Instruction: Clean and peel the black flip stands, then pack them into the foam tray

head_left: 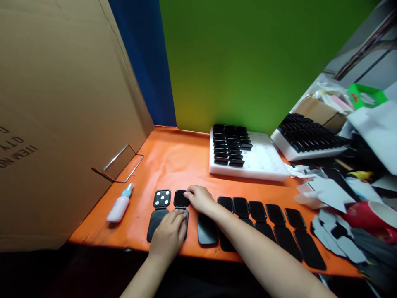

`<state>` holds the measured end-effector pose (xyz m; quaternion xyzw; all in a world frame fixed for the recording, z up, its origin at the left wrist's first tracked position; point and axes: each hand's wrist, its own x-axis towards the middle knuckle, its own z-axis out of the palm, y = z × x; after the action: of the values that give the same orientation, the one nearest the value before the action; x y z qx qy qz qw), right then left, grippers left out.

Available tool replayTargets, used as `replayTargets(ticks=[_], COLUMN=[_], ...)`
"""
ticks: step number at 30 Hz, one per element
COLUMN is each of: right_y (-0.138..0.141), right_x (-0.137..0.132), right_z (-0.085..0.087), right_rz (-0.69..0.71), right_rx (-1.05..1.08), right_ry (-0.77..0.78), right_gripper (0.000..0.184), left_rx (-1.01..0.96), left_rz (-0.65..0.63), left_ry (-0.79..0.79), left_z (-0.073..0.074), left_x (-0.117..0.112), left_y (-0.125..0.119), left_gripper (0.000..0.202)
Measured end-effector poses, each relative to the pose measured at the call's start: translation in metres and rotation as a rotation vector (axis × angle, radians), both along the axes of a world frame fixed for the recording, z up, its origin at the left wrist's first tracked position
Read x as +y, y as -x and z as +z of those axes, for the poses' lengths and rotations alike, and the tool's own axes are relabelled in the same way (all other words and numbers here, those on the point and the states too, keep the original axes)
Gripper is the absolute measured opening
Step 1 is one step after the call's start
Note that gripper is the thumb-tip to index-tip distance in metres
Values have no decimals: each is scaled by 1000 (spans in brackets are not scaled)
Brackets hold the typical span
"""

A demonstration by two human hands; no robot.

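Observation:
Black hinged flat cases, each with a small square panel joined to a longer panel, lie opened out in a row on the orange table [186,159]. My left hand [169,231] is over the long panel of the second case from the left, fingers curled together on it and covering most of it. At the right edge of that case's square panel [180,198], my right hand [200,200] has its thumb and fingers closed. The leftmost case's square panel [162,198] bears several white dots. Beside my right forearm is another case's long black panel [207,231], partly hidden.
A pink spray bottle [119,207] lies at left near a bent wire stand [124,163] and a large cardboard box [62,124]. White foam trays [266,161] hold upright black pieces at the back. At right are a red mug [366,217], pale cut-outs [335,236] and clutter.

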<state>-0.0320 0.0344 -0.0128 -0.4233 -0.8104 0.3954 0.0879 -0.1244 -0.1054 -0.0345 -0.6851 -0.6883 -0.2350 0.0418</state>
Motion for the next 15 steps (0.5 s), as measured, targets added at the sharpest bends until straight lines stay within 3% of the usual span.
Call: replayTargets(ticks=[15], right_y=[3], right_x=[0], right_z=[2], right_rz=[17], right_rx=[-110], right_ry=[-71], right_gripper=[22], left_rx=[4], left_rz=[3], left_ry=[1], left_z=[-2], left_x=[-1], left_y=[0], left_gripper=[18])
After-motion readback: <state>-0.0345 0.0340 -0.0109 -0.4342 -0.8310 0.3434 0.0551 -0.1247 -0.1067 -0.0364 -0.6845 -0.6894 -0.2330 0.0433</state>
